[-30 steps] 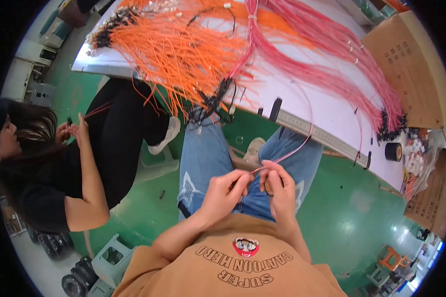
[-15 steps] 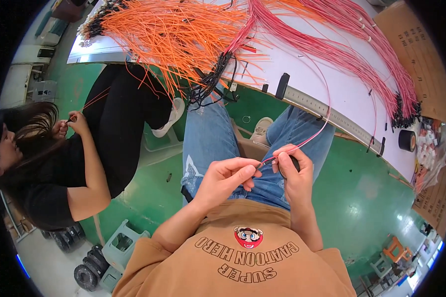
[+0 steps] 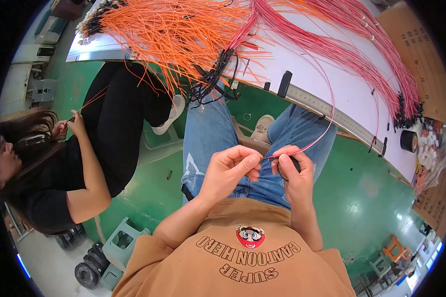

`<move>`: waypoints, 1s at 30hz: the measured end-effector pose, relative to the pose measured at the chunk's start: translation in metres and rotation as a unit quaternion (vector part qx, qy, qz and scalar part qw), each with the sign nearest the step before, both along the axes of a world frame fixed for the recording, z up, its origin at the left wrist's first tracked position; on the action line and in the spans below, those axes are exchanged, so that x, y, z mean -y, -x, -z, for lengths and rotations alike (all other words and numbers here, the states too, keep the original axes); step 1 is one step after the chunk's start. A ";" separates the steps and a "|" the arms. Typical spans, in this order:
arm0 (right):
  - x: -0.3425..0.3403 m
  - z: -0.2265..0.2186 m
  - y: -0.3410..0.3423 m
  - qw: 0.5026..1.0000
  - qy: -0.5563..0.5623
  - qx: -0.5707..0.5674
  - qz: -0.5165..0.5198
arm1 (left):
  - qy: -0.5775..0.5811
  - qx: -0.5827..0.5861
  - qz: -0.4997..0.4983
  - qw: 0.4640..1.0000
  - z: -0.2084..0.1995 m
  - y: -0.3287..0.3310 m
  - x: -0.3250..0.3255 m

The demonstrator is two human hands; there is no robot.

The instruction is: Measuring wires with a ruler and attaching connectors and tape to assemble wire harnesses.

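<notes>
My left hand (image 3: 234, 171) is closed in a pinch over my lap, at the dark end of a thin pink wire (image 3: 309, 145). Close beside it, my right hand (image 3: 296, 174) grips the same wire between thumb and forefinger. A black tape roll (image 3: 295, 164) is tucked in the right hand, partly hidden by the thumb and fingers. From there the wire curves up to the table (image 3: 282, 62). Whether a strip of tape runs between my fingertips is too small to tell.
Pink wires (image 3: 332, 44) and orange wires (image 3: 173, 34) lie in bundles on the table. A steel ruler (image 3: 332, 111) runs along its near edge, with another black tape roll (image 3: 408, 141) at right. A co-worker (image 3: 49, 183) sits at left, near green stools (image 3: 121, 242).
My left hand has shifted slightly, its fingers curling nearer the wire's end. The right hand stays almost in place, and the wire's loop has swung a little right.
</notes>
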State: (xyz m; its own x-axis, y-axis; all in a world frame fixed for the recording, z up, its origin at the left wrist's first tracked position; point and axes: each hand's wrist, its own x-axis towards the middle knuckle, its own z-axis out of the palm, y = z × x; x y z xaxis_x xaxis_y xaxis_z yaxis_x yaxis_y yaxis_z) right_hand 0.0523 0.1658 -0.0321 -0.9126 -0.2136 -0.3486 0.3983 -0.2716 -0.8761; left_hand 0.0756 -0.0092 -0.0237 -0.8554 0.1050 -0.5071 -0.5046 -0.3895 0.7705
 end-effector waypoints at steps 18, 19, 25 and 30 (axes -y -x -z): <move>0.008 0.002 -0.004 0.992 -0.099 -0.078 -0.031 | 0.030 0.028 0.003 0.999 -0.009 0.000 -0.005; 0.009 0.002 -0.004 0.992 -0.098 -0.077 -0.031 | 0.030 0.029 0.003 0.999 -0.009 0.000 -0.005; 0.011 0.002 -0.005 0.990 -0.111 -0.088 -0.019 | 0.037 0.026 0.007 0.999 -0.008 -0.002 -0.005; 0.009 0.004 -0.003 0.993 -0.091 -0.077 -0.008 | 0.052 -0.014 -0.023 0.998 -0.006 -0.001 -0.011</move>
State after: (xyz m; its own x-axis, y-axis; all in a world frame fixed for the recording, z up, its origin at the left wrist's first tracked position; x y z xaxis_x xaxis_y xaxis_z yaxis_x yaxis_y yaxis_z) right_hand 0.0552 0.1572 -0.0364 -0.9549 -0.1744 -0.2403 0.2597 -0.0977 -0.9607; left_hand 0.0768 0.0021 -0.0180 -0.8719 0.0132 -0.4894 -0.4659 -0.3296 0.8212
